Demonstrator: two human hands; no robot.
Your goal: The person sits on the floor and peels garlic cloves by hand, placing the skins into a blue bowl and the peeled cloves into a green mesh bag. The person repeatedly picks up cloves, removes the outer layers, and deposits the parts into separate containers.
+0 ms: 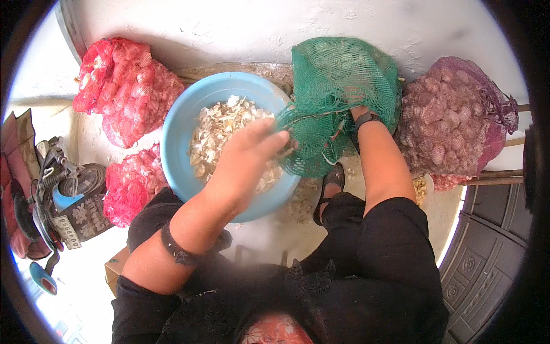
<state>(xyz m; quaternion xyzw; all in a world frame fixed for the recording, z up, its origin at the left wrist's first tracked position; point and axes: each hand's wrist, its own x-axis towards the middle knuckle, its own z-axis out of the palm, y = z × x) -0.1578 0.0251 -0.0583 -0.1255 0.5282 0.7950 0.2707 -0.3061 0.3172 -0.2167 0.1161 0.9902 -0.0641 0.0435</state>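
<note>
My left hand (253,152) is over a blue plastic basin (176,146), its fingers at the edge of a green mesh sack (348,64). The hand is blurred, and whether it grips the netting does not show clearly. Pale, papery garlic skins (215,133) lie in the basin. My right hand (357,111) reaches into the folds of the sack, its fingers hidden by the netting; a dark band is round the wrist. The sack stands right of the basin, its loose mouth hanging over the basin's right rim.
Red mesh sacks of garlic bulbs (133,90) stand left of the basin, a purple mesh sack of bulbs (447,116) at the right. A white wall (240,30) rises behind. A motorcycle (73,198) is at the far left, a cardboard box (115,268) below, a dark door (481,258) at the lower right.
</note>
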